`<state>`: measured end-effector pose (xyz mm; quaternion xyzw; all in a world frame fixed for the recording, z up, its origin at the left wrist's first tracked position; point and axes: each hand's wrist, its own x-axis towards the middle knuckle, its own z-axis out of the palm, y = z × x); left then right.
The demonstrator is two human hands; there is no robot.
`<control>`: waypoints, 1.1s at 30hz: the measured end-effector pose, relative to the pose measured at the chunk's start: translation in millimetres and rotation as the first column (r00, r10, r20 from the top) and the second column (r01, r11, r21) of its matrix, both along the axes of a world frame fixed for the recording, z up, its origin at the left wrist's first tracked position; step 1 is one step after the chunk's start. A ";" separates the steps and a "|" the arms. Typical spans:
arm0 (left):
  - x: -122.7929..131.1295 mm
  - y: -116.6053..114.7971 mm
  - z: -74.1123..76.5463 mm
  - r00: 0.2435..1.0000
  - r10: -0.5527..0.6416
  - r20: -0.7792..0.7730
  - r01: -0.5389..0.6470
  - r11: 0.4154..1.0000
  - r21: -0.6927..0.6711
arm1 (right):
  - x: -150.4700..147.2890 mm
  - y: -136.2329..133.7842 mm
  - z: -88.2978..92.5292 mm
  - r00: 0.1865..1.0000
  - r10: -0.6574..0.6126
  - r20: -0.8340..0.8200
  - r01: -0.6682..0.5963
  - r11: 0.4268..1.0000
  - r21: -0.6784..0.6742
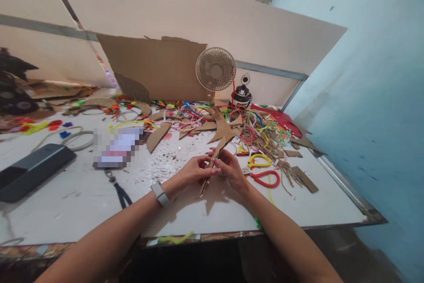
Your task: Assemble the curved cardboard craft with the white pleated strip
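Observation:
Both my hands meet over the middle of the white table (82, 194) and grip one thin brown cardboard strip (217, 150) that stands tilted on edge. My left hand (195, 170), with a watch on its wrist, pinches the strip from the left. My right hand (232, 168) closes its fingers on it from the right. The strip's lower tip points down toward the table between my wrists. Scissors with red and yellow handles (265, 172) lie just right of my right hand.
Cardboard scraps, coloured pipe cleaners and paper shreds (265, 139) crowd the back and right. A small fan (215, 69), a big cardboard sheet (155, 69), a black bottle (241, 95), a dark case (31, 170) at left, a blurred card with lanyard (115, 148).

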<state>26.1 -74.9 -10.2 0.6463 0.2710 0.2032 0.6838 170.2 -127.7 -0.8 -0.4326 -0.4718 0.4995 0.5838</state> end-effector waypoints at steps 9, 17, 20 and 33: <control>2.4 1.0 -4.5 0.995 0.062 -0.081 -0.048 0.984 0.171 | -8.9 -9.1 11.9 0.991 -0.097 0.091 0.099 0.995 -0.013; 1.7 1.8 -1.8 0.990 0.122 -0.065 -0.110 0.981 0.162 | 0.4 -2.9 1.6 0.990 -0.054 0.132 0.058 0.998 -0.024; 0.0 4.1 3.7 0.970 0.238 -0.048 -0.230 0.963 0.142 | 6.4 1.8 -0.1 0.983 -0.131 0.126 0.126 0.991 0.041; -3.9 9.9 5.2 0.825 0.545 -0.150 -0.359 0.710 0.606 | -1.1 -0.6 -2.7 0.796 -0.347 0.496 0.254 0.935 0.246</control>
